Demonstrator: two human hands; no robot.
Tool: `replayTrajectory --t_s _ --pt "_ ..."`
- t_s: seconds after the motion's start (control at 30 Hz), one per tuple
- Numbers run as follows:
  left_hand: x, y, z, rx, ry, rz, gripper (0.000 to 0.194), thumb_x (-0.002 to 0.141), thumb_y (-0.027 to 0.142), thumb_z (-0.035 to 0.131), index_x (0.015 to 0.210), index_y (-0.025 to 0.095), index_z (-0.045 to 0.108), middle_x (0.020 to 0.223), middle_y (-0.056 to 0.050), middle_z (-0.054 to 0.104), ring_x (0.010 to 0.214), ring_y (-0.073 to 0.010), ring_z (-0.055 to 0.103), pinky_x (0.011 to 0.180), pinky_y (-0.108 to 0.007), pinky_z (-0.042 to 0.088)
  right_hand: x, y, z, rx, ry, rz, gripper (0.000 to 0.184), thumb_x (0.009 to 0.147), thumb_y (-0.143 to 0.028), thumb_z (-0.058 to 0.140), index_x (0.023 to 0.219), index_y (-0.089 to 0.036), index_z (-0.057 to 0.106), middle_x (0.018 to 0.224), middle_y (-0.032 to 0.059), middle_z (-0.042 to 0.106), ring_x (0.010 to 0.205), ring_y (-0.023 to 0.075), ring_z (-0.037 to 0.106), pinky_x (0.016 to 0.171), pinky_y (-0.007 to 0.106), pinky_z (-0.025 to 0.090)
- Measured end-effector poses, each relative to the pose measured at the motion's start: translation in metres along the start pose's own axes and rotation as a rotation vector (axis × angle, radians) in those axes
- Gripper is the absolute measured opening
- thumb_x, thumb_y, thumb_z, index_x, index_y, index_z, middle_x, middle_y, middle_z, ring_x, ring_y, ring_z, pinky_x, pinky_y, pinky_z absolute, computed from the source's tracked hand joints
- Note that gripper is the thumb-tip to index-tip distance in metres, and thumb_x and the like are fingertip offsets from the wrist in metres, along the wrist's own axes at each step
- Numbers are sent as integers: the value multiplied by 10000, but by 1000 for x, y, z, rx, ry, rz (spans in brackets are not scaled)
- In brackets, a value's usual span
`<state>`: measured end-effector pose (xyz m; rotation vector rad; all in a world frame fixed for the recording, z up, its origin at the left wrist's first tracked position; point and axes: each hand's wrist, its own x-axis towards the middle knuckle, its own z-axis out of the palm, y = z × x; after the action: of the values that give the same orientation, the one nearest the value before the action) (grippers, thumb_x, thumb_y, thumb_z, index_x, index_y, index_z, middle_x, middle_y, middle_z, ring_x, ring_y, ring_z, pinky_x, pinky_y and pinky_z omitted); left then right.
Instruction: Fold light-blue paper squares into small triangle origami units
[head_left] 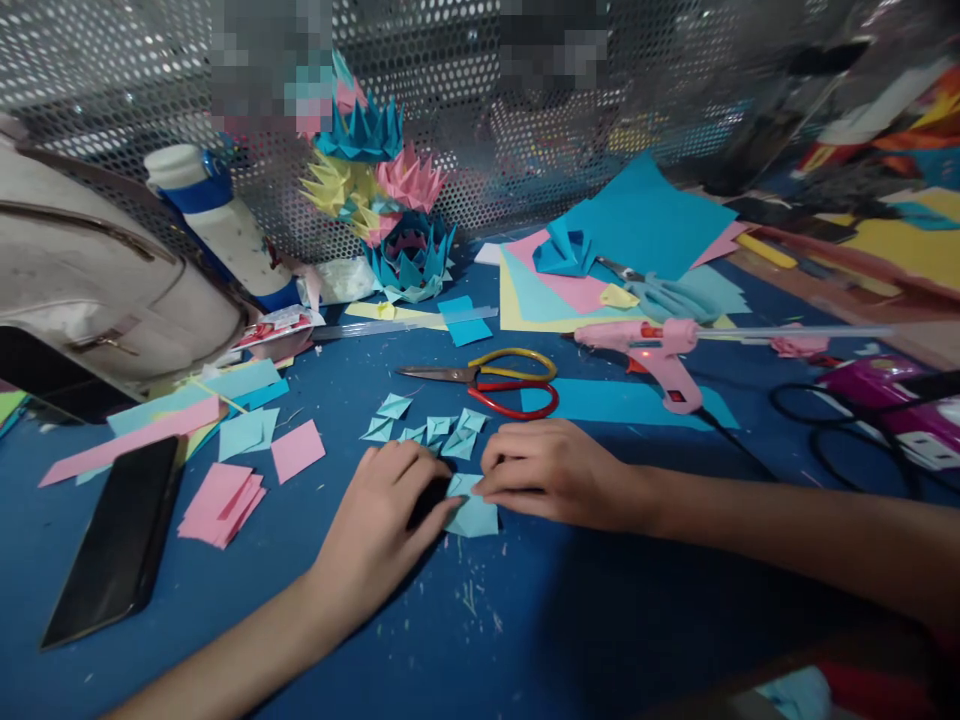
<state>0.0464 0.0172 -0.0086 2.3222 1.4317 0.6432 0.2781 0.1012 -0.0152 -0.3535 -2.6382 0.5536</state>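
On the blue table, a light blue square of paper (475,517) lies between my two hands. My left hand (390,505) holds its left edge, thumb on the paper and fingers curled over the top. Closed fingers of my right hand (559,472) pinch its upper right edge. Just beyond them sit several small folded light blue pieces (439,430). Scissors (480,377) with one yellow and one red handle rest behind, blades to the left. To the left are a stack of pink paper squares (221,505) and light blue squares (247,433).
A pink glue gun (660,350) with a glue stick and cord lies right of the scissors. Coloured sheets (637,225) and light blue-handled scissors (667,297) are behind. A phone (112,540), bottle (225,225), bag (90,260) and folded-paper flowers (412,255) stand left and back.
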Motion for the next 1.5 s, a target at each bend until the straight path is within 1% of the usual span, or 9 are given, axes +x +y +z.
replayTrajectory --t_s 0.07,0.2,0.33,0.47,0.67,0.77,0.97,1.33,1.5 --pt "7 0 2 -11 11 -33 38 959 226 595 958 199 568 938 -15 619 891 -197 567 770 -344 377 -2 0 -1 -20 -6 -14 133 975 -250 582 979 -209 709 929 7 656 832 123 577 681 234 385" --pt "14 5 5 3 47 -82 74 913 166 627 875 212 583 862 19 634 833 -189 571 749 -340 325 -5 -1 -2 -62 -34 -33 172 997 -251 538 1033 -209 701 967 25 661 839 130 568 685 244 385" --pt "13 11 6 31 92 -88 75 922 184 620 857 221 616 855 30 674 808 -185 570 733 -341 290 -7 -2 -2 -134 -25 -58 176 1000 -252 528 1069 -210 685 985 31 662 837 142 550 687 261 371" --pt "12 14 8 62 128 -57 143 950 221 610 809 222 634 808 37 687 757 -173 558 723 -348 279 -8 -3 -2 -203 -14 -64 166 992 -245 533 1072 -206 674 978 34 654 793 155 504 663 281 339" --pt "11 14 10 122 182 6 144 966 224 606 829 217 650 802 33 681 738 -168 556 712 -347 283 -7 -5 -4 -207 -13 -53 183 1003 -247 508 1049 -189 675 944 48 637 771 154 476 647 278 316" --pt "10 14 12 171 207 48 160 980 216 584 836 208 652 791 24 676 724 -171 553 694 -351 276 -6 -6 -4 -219 -21 -34 218 1016 -260 486 1030 -179 687 927 53 633 761 154 477 634 281 321" --pt "8 14 13 266 238 116 201 1012 219 532 860 210 665 804 22 692 702 -179 534 682 -366 260 -5 -6 -4 -211 -29 -19 287 1042 -276 421 1062 -163 684 916 68 639 763 152 509 620 276 349" --pt "6 15 10 306 255 150 230 1029 237 505 857 216 655 807 33 699 693 -172 537 680 -364 264 -5 -5 -4 -192 -35 -22 275 1035 -277 437 1068 -169 688 913 61 651 769 156 535 618 278 377" --pt "6 18 7 318 226 174 256 1047 206 450 913 215 668 839 20 713 724 -172 553 697 -372 271 -5 -5 -5 -181 -47 -21 273 1034 -270 443 1083 -163 689 920 62 652 787 157 544 627 275 383"
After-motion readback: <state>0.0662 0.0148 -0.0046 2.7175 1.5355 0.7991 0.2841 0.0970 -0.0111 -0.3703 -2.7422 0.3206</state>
